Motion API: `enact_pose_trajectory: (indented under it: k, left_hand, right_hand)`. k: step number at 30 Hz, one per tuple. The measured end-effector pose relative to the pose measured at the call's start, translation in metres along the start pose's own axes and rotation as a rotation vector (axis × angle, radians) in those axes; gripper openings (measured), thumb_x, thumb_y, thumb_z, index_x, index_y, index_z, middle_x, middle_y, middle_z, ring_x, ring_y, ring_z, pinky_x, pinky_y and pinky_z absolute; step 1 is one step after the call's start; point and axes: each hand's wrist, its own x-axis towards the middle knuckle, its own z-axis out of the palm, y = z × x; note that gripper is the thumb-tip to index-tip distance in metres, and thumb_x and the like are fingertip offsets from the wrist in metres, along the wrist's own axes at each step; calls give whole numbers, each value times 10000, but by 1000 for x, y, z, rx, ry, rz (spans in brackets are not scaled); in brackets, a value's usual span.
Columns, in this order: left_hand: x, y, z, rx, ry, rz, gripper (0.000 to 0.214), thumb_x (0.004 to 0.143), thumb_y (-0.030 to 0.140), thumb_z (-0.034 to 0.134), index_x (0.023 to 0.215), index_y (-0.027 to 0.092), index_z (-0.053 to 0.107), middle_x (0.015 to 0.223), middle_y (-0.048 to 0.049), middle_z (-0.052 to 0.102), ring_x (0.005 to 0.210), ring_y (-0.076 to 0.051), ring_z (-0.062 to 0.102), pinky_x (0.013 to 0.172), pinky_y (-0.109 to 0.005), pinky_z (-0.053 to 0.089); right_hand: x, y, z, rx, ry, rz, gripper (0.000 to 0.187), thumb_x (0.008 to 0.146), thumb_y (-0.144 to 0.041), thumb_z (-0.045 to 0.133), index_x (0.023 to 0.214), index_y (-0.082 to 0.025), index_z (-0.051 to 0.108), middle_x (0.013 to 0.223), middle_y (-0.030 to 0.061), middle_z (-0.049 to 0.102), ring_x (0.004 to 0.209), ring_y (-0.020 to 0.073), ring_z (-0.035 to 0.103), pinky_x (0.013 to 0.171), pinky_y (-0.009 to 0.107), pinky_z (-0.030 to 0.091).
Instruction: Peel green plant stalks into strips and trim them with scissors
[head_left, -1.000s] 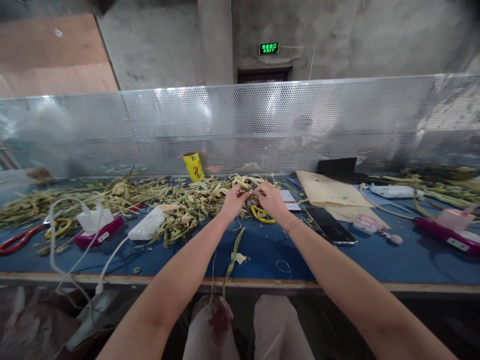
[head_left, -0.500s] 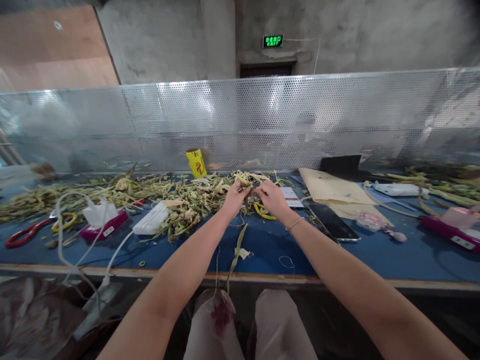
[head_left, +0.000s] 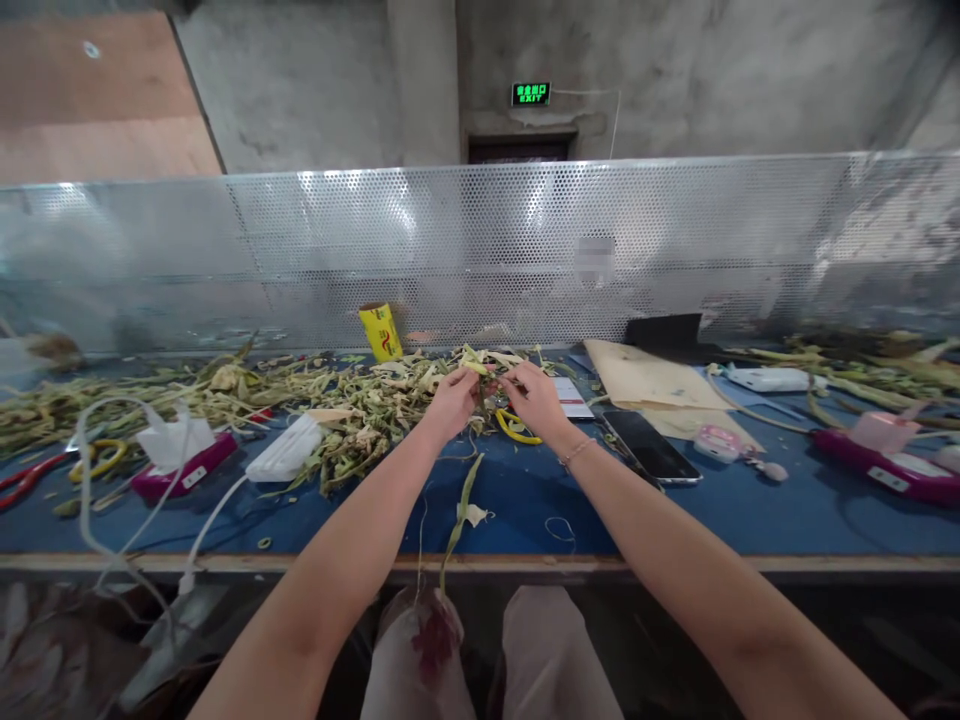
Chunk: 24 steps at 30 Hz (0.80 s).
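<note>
One green stem [head_left: 475, 367] is pinched by your left hand [head_left: 452, 400], far middle over the desk [head_left: 517, 500]; your right hand [head_left: 534, 395] is just beside it, its grip's hold impossible to tell.

A short, pale yellow-green plant piece [head_left: 475, 367] is pinched in the left hand [head_left: 453, 402], slanting slightly, just above the desk [head_left: 540, 490], before a heap of withered leaves [head_left: 375, 415]. Fingers partly hide it, blurring its exact shape.

Bare concrete wall [head_left: 322, 95], lit exit sign [head_left: 531, 94] and littered workbench [head_left: 517, 505] suggest a workshop.
</note>
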Motion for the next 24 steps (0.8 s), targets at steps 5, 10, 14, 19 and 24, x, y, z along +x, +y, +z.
enact_pose_trajectory:
  k: [5,10,14,19,24]
  left_hand:
    - [-3,5,5,-28,-41,-8,261,606,317,709,793,141,663,750,-39,654,718,-139,611,760,-298,469]
    - [-6,7,12,-16,-53,-12,263,570,316,733,752,148,646,678,-9,628,684,-119,598,741,-277,469]
    - [-3,5,10,0,-17,-15,253,548,318,743,688,135,639,671,-10,629,651,-102,579,721,-267,463]
    - [-2,9,6,22,16,-107,244,475,270,772,604,120,630,628,-20,623,613,-103,567,680,-267,454]
    - [0,6,4,104,83,-80,221,470,213,749,498,121,550,684,-13,609,606,-81,533,654,-252,437]
  right_hand:
    - [1,-2,-1,26,12,50,135,788,-197,462,674,-188,535,677,34,530,666,148,498,576,260,394]
    - [3,-1,-1,31,16,139,157,764,-179,472,613,-191,513,647,23,528,658,145,498,591,263,396]
    - [2,-1,0,10,-13,130,148,761,-187,473,621,-188,521,658,26,528,656,142,502,600,266,405]
    - [-1,2,2,31,-33,60,130,764,-213,482,658,-189,553,689,38,556,675,149,524,634,284,432]
    - [-3,3,5,60,-32,99,71,744,-227,511,728,-193,572,733,39,592,666,153,541,607,286,450]
